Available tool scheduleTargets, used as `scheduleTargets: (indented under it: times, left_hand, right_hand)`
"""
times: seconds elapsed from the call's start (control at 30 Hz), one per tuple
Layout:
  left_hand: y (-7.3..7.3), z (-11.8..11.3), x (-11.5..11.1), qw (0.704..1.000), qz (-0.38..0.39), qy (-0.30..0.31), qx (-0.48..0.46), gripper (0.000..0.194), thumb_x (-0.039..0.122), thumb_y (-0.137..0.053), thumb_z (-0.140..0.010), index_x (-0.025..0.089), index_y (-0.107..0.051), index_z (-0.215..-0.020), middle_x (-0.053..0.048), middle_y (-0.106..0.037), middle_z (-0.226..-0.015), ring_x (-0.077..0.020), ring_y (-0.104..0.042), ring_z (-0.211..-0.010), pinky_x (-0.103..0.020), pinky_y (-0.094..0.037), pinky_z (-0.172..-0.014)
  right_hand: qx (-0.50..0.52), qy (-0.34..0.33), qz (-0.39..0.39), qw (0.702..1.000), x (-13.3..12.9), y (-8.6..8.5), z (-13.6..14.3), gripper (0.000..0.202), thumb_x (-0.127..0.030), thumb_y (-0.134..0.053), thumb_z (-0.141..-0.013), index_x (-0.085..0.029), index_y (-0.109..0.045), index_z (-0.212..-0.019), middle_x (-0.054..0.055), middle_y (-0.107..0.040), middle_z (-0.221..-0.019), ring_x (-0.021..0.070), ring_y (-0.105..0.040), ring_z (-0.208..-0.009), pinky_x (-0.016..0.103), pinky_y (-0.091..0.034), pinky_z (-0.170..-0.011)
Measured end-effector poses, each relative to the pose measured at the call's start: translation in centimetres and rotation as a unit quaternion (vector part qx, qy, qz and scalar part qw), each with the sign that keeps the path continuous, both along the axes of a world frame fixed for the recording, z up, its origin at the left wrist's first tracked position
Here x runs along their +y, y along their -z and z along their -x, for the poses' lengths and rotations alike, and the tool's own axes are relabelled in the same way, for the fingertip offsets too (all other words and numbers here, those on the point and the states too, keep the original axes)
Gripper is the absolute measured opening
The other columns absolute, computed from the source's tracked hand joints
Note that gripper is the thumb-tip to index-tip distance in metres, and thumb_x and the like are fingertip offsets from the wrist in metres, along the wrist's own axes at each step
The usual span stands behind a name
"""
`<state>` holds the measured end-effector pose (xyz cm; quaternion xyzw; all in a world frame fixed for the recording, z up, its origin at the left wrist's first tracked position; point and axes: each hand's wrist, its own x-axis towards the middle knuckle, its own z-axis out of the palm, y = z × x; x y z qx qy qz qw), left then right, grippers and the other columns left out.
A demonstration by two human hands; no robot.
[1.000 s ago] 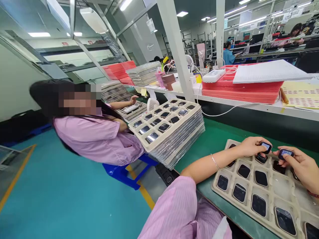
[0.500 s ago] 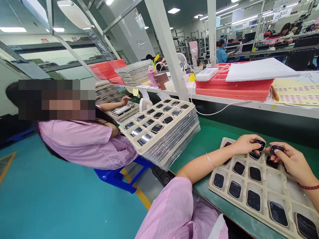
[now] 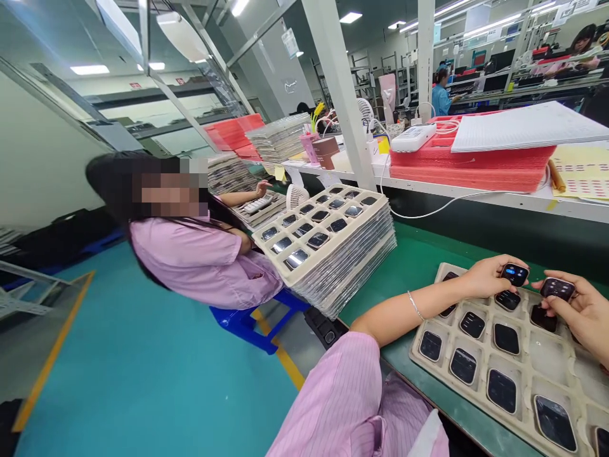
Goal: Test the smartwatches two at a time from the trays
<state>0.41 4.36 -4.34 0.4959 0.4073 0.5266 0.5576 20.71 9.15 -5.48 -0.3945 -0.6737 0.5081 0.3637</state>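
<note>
A smartwatch body (image 3: 515,274) with its screen lit, showing a blue mark, is held by the edges in my left hand (image 3: 490,275). Close beside it, my right hand (image 3: 578,304) grips a second smartwatch body (image 3: 557,289), whose screen shows small icons. Neither watch has a strap. Both are above a beige compartment tray (image 3: 457,395) that lies on the green bench. Strapless watches with dark screens, such as a watch (image 3: 502,390), sit in many of its compartments. Some compartments in the middle and right hold no watch.
Left of my arm stands a tall stack of trays (image 3: 342,270), its top one filled with watches. A co-worker in a pink shirt (image 3: 190,254) sits beyond it on a blue stool (image 3: 247,324). Red foam sheets (image 3: 469,168) and a white power bank-like box (image 3: 413,136) rest on the shelf.
The view has swung left, so everything appears shifted right. The watch in my left hand now shows a blue mark, and icons show on the right one. Both hands keep their grips.
</note>
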Motion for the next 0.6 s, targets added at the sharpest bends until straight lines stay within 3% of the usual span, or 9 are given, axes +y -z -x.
scheduleTargets:
  times: [0.17, 0.37, 0.6]
  left_hand:
    - [0.5, 0.0, 0.3, 1.0, -0.014, -0.009, 0.008, 0.049, -0.001, -0.057, -0.068, 0.014, -0.062, -0.114, -0.004, -0.066, -0.088, -0.0174, -0.065, -0.086, -0.045, -0.052, -0.094]
    - [0.1, 0.1, 0.0, 1.0, -0.006, -0.01, 0.002, 0.055, -0.003, -0.053, -0.068, 0.014, -0.061, -0.12, -0.005, -0.066, -0.089, -0.0206, -0.067, -0.094, -0.046, -0.053, -0.094]
    - [0.0, -0.1, 0.4, 1.0, -0.023, -0.012, -0.012, 0.045, 0.0, -0.059, -0.066, 0.012, -0.063, -0.109, -0.006, -0.066, -0.09, -0.022, -0.066, -0.094, -0.045, -0.051, -0.093]
  right_hand:
    - [-0.002, 0.001, 0.008, 1.0, -0.2, -0.4, 0.1, 0.043, -0.03, -0.072, -0.069, -0.038, -0.065, -0.11, 0.012, -0.07, -0.107, 0.0223, -0.065, -0.07, 0.038, -0.059, -0.062]
    - [-0.001, 0.013, -0.002, 1.0, -0.5, -0.6, 0.4, 0.039, -0.028, -0.07, -0.069, -0.039, -0.066, -0.107, 0.014, -0.07, -0.11, 0.023, -0.065, -0.069, 0.042, -0.058, -0.062]
    - [-0.006, 0.012, -0.028, 1.0, -0.8, -1.3, 0.5, 0.037, -0.026, -0.07, -0.069, -0.034, -0.067, -0.105, 0.012, -0.072, -0.099, 0.0219, -0.066, -0.065, 0.039, -0.059, -0.06]
